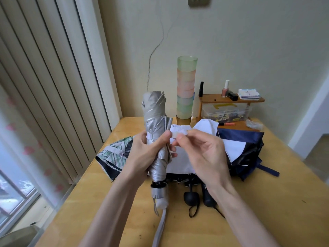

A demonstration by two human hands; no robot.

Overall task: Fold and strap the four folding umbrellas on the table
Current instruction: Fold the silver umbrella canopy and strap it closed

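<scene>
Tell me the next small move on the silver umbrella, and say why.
Probably wind the strap round the rolled silver umbrella and press it closed. The left hand grips the umbrella upright with its folds gathered tight, and the right hand pinches the strap's free end out to the side, not yet fastened.

Home room: wooden table (106,211) by curtained window (10,189), cracked painted wall (249,41), stacked plastic cups (186,90), small shelf (231,100) holding nail polish bottle (225,90).

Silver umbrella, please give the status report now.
Left hand grips silver umbrella, rolled, upright. Right hand pinches strap, not yet fastened. Other umbrellas loose on table behind, nothing blocking.
</scene>
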